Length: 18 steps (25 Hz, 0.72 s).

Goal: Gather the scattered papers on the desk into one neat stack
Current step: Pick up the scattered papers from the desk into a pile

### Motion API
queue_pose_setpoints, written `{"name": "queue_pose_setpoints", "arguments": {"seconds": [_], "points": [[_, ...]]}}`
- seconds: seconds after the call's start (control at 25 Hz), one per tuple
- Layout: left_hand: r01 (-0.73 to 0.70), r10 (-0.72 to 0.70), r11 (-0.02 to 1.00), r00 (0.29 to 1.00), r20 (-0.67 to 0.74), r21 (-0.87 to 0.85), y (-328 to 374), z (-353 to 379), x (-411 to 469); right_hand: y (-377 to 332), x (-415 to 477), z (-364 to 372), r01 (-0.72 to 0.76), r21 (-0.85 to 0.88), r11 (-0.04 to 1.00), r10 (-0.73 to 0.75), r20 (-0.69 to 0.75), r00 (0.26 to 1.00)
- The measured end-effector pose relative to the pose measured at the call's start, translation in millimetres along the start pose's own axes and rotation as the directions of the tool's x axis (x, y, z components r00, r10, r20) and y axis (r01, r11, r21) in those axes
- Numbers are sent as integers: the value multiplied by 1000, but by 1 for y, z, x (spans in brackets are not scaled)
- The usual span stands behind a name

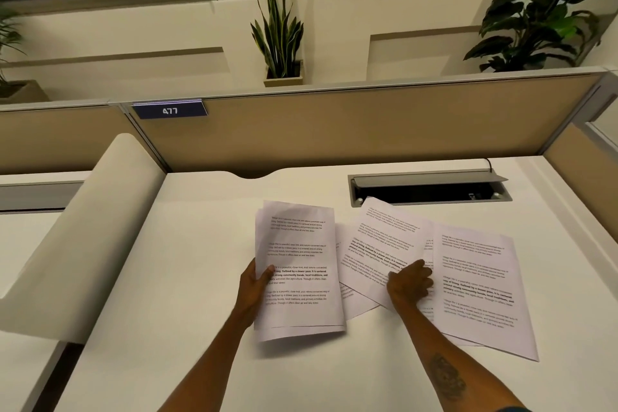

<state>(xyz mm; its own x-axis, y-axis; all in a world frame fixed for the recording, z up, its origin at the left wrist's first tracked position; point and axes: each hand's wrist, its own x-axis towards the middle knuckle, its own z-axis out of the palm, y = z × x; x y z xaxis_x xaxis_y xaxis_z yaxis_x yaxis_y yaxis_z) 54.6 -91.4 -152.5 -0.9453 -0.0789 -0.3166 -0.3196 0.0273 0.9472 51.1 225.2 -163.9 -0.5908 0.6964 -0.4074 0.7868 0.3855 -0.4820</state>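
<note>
My left hand grips the left edge of a small bundle of printed sheets, held lifted above the white desk, thumb on top. To its right several printed sheets lie overlapping on the desk. My right hand rests fingers-down on a tilted sheet in the middle of that spread; whether it pinches the sheet cannot be told. A larger sheet lies furthest right, partly under the tilted one. Another sheet's corner shows beneath, between my hands.
An open cable tray with a raised lid is set in the desk just behind the papers. A tan partition with a blue "477" tag closes the back. A curved side panel borders the left. Potted plants stand beyond.
</note>
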Motion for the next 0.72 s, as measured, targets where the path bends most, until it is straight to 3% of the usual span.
{"name": "queue_pose_setpoints", "arguments": {"seconds": [0.36,0.48,0.72], "points": [[11,-11,1000,1000,10,15,-1,-8,13,0,17,-10,-108,221,969,94,74,993],[2,-3,1000,1000,25,25,2,-3,14,10,24,-20,-91,400,912,45,124,991],[-30,29,999,999,12,17,12,4,8,29,26,-45,34,619,785,-93,64,994]]}}
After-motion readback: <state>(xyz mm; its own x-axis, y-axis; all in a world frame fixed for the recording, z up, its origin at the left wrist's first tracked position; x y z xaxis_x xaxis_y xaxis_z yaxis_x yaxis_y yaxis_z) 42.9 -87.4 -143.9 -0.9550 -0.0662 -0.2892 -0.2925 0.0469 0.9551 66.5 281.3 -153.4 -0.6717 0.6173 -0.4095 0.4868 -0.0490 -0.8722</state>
